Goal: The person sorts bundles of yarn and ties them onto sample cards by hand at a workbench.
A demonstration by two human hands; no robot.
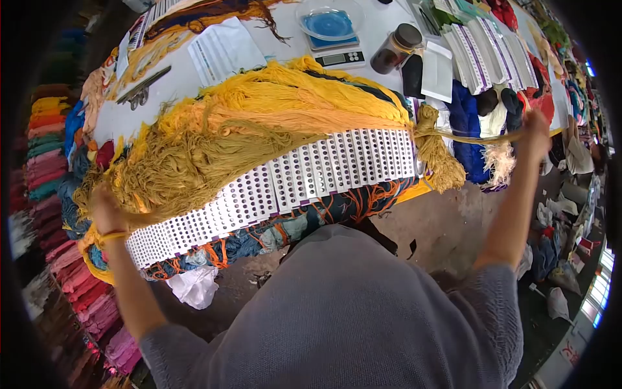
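My right hand [535, 134] is out at the far right, closed on a thin strand of olive yarn pulled taut from a tied olive yarn bundle [442, 155]. At the far left, my left hand [105, 211] is closed on the end of a loose, tangled mass of olive yarn [188, 162]. A yellow band circles that wrist. Behind the olive yarn lie peach yarn [278, 120] and bright yellow yarn [291, 87]. A row of white cards with punched holes [324, 165] runs along the table's front, partly covered by the yarn.
Scissors [144, 87] lie at the left near a printed sheet [227, 52]. Farther back stand a digital scale [340, 59] with a clear bowl [330, 23] and a dark jar [396, 48]. Blue yarn [468, 133] hangs at the right. Colored skeins [48, 168] fill the left side.
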